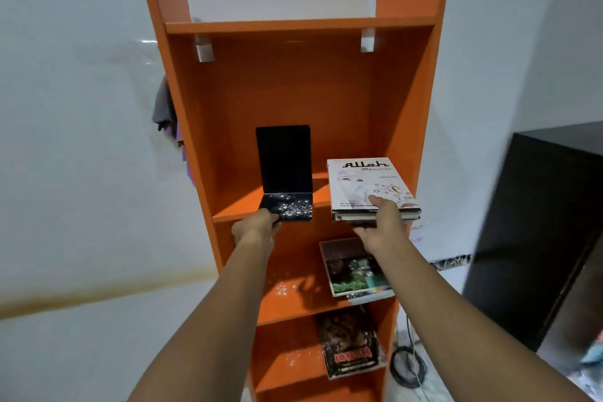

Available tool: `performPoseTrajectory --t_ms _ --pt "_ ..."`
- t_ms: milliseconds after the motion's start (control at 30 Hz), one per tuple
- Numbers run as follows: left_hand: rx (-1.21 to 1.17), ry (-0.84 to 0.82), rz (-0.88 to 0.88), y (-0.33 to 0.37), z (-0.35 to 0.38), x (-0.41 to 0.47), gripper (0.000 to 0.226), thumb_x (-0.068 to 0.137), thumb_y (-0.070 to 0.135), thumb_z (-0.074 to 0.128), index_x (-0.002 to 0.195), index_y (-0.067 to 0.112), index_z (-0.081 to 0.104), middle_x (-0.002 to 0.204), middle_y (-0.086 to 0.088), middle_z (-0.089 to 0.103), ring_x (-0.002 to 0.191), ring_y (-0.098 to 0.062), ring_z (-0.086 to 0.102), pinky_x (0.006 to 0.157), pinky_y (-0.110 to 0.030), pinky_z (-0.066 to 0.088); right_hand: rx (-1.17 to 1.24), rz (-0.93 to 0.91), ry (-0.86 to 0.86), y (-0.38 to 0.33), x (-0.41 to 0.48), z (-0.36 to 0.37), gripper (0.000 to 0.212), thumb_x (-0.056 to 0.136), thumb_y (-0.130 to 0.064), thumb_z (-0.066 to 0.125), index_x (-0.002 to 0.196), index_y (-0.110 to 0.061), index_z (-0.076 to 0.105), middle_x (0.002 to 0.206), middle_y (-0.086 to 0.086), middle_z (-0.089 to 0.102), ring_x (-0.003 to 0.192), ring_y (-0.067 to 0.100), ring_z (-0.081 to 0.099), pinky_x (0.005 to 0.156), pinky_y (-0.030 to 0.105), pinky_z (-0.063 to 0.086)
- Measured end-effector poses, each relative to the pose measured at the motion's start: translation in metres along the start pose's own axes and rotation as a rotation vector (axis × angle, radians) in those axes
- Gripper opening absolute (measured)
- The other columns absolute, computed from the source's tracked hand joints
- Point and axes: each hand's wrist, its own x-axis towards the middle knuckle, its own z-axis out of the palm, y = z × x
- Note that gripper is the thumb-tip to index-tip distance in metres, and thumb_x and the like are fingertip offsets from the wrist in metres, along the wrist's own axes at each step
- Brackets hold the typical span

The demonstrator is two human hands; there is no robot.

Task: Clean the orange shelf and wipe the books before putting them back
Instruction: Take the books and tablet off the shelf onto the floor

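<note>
Orange laminate bookcase, the orange shelf (pixel 293 91), seen from the front with both arms reaching into its upper open tier. The left hand (pixel 257 227) pinches the near left corner of the flat foot of a black bookend (pixel 284 160), whose upright plate stands toward the back panel; the foot is flecked with white specks. The right hand (pixel 381 225) is clamped on the near edge of a small flat stack at the right end of the same tier: thumb on the cover of the white-covered book (pixel 362 179), fingers curled beneath a darker volume (pixel 359 223) under it. The stack lies just right of the bookend, apart from it, with its long axis running near to far and its near edge overhanging the front lip of the board; whether it rests on the board or is already carried cannot be told. The hands are apart, each occupied. Since the stack lies directly ahead of the right hand, the probable next move is a straight draw toward the person along that axis, the left hand being committed to the bookend. Two further books lie flat on the tiers below, a photo-covered book (pixel 352 268) and a dark-covered book (pixel 350 346), both to the right, and white debris (pixel 284 290) is scattered on the middle board. No wiping cloth is in either hand, so cleaning appears to be at the emptying stage.
</note>
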Motion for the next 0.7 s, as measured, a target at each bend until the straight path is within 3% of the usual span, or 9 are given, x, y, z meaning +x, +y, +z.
performPoseTrajectory --t_ms 67,133,300,367,500,567,633,700 --pt "-0.006 -0.096 -0.032 -0.001 -0.018 -0.015 0.018 0.084 -0.018 0.066 0.088 -0.002 0.059 0.096 -0.017 0.065 0.08 -0.024 0.065 0.073 -0.029 0.06 0.016 -0.021 0.007 0.007 -0.02 -0.012 0.067 0.066 -0.005 0.075 0.129 -0.022 0.06 0.118 0.008 0.071 0.103 0.036 0.069 0.093 0.063 0.054" --pt "-0.039 -0.158 -0.039 -0.008 -0.034 -0.028 0.018 0.085 -0.02 0.063 0.092 -0.004 0.061 0.093 -0.015 0.064 0.083 -0.024 0.065 0.067 -0.027 0.059 -0.016 -0.029 -0.006 0.014 -0.043 -0.025 0.07 0.064 -0.007 0.075 0.13 -0.025 0.06 0.12 0.006 0.071 0.108 0.036 0.068 0.099 0.063 0.051" --pt "-0.005 -0.24 -0.09 -0.053 -0.077 -0.059 0.02 0.086 -0.019 0.061 0.099 -0.003 0.061 0.092 -0.013 0.063 0.085 -0.025 0.064 0.06 -0.026 0.061 -0.016 -0.06 0.019 0.032 -0.101 -0.075 0.046 0.083 -0.005 0.067 0.126 -0.023 0.064 0.118 0.007 0.073 0.109 0.033 0.069 0.095 0.054 0.056" --pt "0.016 -0.224 -0.116 -0.075 -0.092 -0.067 0.026 0.086 -0.019 0.061 0.108 -0.004 0.06 0.092 -0.013 0.063 0.084 -0.025 0.064 0.056 -0.025 0.059 -0.015 -0.05 0.04 0.04 -0.115 -0.099 0.048 0.081 -0.004 0.067 0.126 -0.02 0.064 0.117 0.009 0.074 0.104 0.035 0.072 0.089 0.057 0.058" --pt "0.07 -0.21 -0.204 -0.126 -0.124 -0.069 0.019 0.088 -0.017 0.059 0.095 0.0 0.062 0.098 -0.012 0.065 0.091 -0.024 0.065 0.059 -0.026 0.062 -0.047 0.01 0.142 0.06 -0.13 -0.148 0.042 0.085 -0.001 0.064 0.124 -0.016 0.063 0.114 0.016 0.074 0.101 0.037 0.072 0.069 0.051 0.063" --pt "0.097 -0.2 -0.248 -0.156 -0.138 -0.062 0.02 0.089 -0.017 0.058 0.1 -0.001 0.063 0.103 -0.013 0.065 0.089 -0.023 0.065 0.058 -0.026 0.059 -0.094 0.044 0.197 0.072 -0.126 -0.175 0.046 0.084 -0.002 0.065 0.128 -0.016 0.061 0.117 0.015 0.073 0.104 0.037 0.071 0.062 0.048 0.063" --pt "0.117 -0.155 -0.3 -0.188 -0.149 -0.055 0.021 0.088 -0.019 0.055 0.098 -0.001 0.064 0.1 -0.014 0.065 0.083 -0.022 0.063 0.057 -0.026 0.056 -0.152 0.088 0.25 0.084 -0.116 -0.202 0.053 0.082 -0.005 0.067 0.133 -0.018 0.059 0.119 0.013 0.073 0.105 0.036 0.07 0.065 0.047 0.062" --pt "0.13 -0.095 -0.355 -0.219 -0.158 -0.053 0.021 0.089 -0.02 0.053 0.088 0.0 0.06 0.092 -0.014 0.062 0.08 -0.022 0.06 0.048 -0.024 0.055 -0.196 0.128 0.289 0.094 -0.104 -0.223 0.052 0.084 -0.005 0.066 0.133 -0.019 0.057 0.118 0.013 0.073 0.104 0.037 0.071 0.077 0.053 0.061"
